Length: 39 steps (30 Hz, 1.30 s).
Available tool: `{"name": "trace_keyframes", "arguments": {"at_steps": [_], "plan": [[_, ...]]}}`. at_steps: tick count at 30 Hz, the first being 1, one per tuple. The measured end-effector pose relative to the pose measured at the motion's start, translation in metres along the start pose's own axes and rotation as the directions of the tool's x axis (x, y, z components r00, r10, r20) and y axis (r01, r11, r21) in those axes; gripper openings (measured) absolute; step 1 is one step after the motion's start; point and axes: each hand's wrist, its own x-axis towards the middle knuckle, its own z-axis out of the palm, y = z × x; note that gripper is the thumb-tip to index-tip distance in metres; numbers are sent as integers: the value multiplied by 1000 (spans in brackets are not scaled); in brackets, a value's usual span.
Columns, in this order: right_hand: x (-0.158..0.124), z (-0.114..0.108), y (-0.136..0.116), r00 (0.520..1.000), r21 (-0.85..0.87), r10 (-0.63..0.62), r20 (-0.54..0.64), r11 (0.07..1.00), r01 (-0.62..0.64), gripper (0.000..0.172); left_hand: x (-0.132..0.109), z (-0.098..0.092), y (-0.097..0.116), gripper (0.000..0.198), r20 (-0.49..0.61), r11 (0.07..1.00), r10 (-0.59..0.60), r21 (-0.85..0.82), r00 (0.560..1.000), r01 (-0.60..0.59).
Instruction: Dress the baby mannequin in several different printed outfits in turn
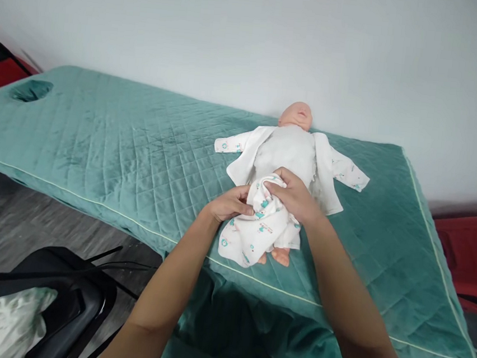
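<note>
A baby doll (287, 150) lies on its back, its head toward the wall and its bare feet toward me. Beneath its white cloth torso spreads a baby jacket (330, 165), front open and printed sleeves out to both sides. Above the doll's lower body, my two hands grip a bunched white baby garment (265, 224) with a teal animal print. My left hand (234, 202) pinches its left edge between thumb and fingers. My right hand (294, 194) is closed on its gathered upper part. The garment's loose end drapes over the doll's legs, partly covering them.
A green quilted bed (140, 152) with a face hole at its far left stands against a pale wall (194, 28). Light patterned cloth (9, 320) lies on a black chair (67, 292) at lower left. A red chair (471, 252) is at the right.
</note>
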Motion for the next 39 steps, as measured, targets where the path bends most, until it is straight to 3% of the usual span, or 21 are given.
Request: {"name": "trace_keyframes", "arguments": {"at_steps": [4, 8, 10, 13, 16, 19, 22, 25, 31, 36, 39], "plan": [[-2, 8, 5, 992, -213, -128, -4, 969, 125, 28, -1, 1, -2, 41, -32, 1000, 12, -25, 999, -13], [-2, 7, 4, 991, -263, -131, 35, 955, 135, 31, -2, 2, 0, 33, -82, 991, 67, -113, 994, -76], [-3, 4, -1, 983, -245, -88, 159, 961, 126, 33, -2, 1, 1, 33, -132, 983, 87, -151, 987, -107], [-4, -2, -9, 926, -194, 6, 378, 978, 73, 39, -1, 0, 2, 37, -171, 982, 80, -156, 982, -107], [-6, -9, -11, 898, -116, 61, 436, 993, -11, 46, -2, -2, 0, 45, -189, 983, 90, -139, 978, -117], [-6, -15, -7, 914, 22, 84, 397, 995, -101, 41, -4, -1, -2, 63, -161, 987, 99, -107, 982, -117], [-5, -19, -1, 944, 209, 108, 313, 961, -179, 39, -6, 0, -2, 85, -63, 999, 38, -24, 997, -40], [-4, -19, 0, 957, 306, 118, 266, 931, -200, 38, -6, -1, 0, 86, -8, 999, -16, 36, 1000, 17], [-4, -13, 0, 968, 217, 56, 243, 970, -110, 36, -4, -3, -2, 61, -37, 998, -60, 35, 998, 61], [-5, -8, -1, 983, 63, 22, 182, 997, -34, 35, -7, 1, -2, 65, -69, 997, 30, -74, 997, -35], [-5, -9, -3, 978, 15, 39, 204, 999, -43, 35, -9, 4, -1, 67, -95, 990, 51, -129, 994, -63]]}}
